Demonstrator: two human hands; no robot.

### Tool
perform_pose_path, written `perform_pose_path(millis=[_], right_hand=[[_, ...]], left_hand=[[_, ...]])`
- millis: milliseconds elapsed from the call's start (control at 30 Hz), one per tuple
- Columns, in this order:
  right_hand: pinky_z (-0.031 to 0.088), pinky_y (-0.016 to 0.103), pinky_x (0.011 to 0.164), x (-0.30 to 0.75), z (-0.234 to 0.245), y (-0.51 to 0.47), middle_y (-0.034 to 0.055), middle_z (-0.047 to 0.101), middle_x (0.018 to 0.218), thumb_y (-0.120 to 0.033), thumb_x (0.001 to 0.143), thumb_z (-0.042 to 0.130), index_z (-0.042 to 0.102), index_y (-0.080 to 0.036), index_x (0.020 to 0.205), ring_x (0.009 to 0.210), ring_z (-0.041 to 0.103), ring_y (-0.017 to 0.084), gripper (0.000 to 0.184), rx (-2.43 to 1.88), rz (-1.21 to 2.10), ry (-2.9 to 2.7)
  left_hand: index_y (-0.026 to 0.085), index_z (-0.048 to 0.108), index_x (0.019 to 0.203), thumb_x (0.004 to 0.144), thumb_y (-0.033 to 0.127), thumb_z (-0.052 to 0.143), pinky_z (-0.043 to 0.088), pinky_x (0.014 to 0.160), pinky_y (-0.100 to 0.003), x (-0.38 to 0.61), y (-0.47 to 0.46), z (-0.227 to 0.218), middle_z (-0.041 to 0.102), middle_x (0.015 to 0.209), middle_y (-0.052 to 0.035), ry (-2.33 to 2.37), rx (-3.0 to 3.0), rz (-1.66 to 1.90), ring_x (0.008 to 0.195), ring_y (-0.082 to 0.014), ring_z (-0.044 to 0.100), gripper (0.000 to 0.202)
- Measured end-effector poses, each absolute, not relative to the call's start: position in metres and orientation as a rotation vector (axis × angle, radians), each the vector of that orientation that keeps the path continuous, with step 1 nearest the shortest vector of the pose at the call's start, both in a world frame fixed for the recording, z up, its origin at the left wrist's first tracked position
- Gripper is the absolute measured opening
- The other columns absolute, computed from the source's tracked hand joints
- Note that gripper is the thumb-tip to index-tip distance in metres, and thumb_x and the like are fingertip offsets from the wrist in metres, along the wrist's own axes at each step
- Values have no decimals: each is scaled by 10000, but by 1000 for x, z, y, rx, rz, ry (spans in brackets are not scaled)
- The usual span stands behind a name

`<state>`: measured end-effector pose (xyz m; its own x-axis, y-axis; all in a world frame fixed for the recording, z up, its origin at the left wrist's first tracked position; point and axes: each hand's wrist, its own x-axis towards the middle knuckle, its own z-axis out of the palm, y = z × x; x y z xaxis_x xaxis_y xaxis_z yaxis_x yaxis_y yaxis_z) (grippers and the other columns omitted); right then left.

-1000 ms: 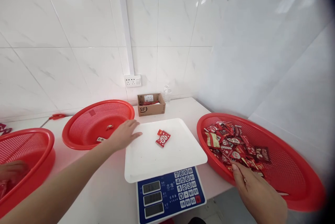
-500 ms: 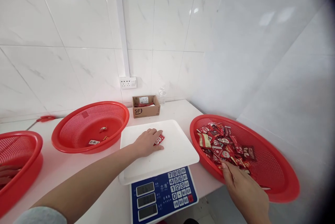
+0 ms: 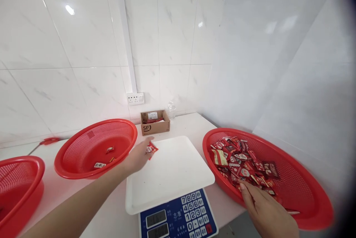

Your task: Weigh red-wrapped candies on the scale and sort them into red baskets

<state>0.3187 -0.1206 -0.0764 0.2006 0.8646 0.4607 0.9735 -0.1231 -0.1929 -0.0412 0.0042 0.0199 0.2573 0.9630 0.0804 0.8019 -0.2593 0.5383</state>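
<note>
My left hand (image 3: pixel 137 160) is closed on a small red snack packet (image 3: pixel 151 149) with white print. It holds the packet above the left edge of the white weighing tray (image 3: pixel 172 178), whose digital scale (image 3: pixel 178 215) shows below. My right hand (image 3: pixel 268 208) is closed over the near rim of the right red plastic basket (image 3: pixel 303 178), thumb on the near side; some fingers are hidden. Inside that basket lies a heap of red snack packets (image 3: pixel 241 160). Left of the tray stands a second red basket (image 3: pixel 75 149) with a few small packets on its bottom.
A third red basket (image 3: pixel 20 182) is cut off at the left edge. Behind the tray are a small cardboard box (image 3: pixel 155 128) and a clear plastic item (image 3: pixel 171 110). A wall socket (image 3: pixel 135 98) is above. The right basket overhangs the table edge.
My left hand has moved left with the packet, from the tray's middle to its left edge. My right hand stays at the basket rim. The view has tilted up slightly.
</note>
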Motion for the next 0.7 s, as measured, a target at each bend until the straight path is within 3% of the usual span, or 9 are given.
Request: perform_pose_path(millis=[167,300,433,500,567,633,700], right_hand=[[513,314,682,317,-72,-121,71,704,958,-426,856,325,674,-221,973,861,650,218,421,-2054,-296,-1694],[507,315,696,318,-76,-120,74,701,969,-404,859,328,663,-208,1012,868,650,219,417,-2023,-310,-1702],[507,323,717,318,-76,-119,72,704,962,-389,864,333,666,-214,1005,865,652,220,402,-2024,-297,-1704],[508,325,718,317,-73,-119,63,708,955,-394,859,332,671,-226,988,858,655,218,400,-2020,-301,-1697],[510,325,709,315,-69,-118,55,711,947,-410,855,323,674,-229,970,848,658,216,411,-2027,-300,-1686],[511,321,674,313,-63,-118,53,714,926,-423,856,312,676,-224,947,822,662,214,425,-2060,-284,-1670],[506,310,640,309,-58,-119,49,716,907,-415,865,297,675,-228,926,798,664,207,426,-2091,-263,-1657]], left_hand=[[235,331,1315,842,319,404,469,674,-319,-98,14,34,624,997,-71,1885,2051,664,847,-224,613,486],[196,258,1385,835,414,411,455,797,-426,-131,8,27,532,1182,-142,2101,2069,656,1079,-321,514,611],[226,307,1360,834,503,393,464,827,-425,-127,-23,9,442,1301,-131,2147,1965,1075,1196,-324,414,601],[237,370,1298,834,509,398,476,815,-395,-119,-44,-7,461,1270,-112,2143,1791,1458,1171,-294,440,538],[188,411,1225,818,505,418,459,846,-398,-114,-61,-28,522,1120,-116,2128,1622,1812,1039,-266,521,516],[174,467,1091,794,517,420,461,817,-405,-114,-71,-52,552,924,-85,2118,1584,1830,878,-248,558,456],[194,488,988,772,532,422,475,734,-389,-117,-76,-74,551,851,-65,2112,1598,1678,794,-239,559,407]])
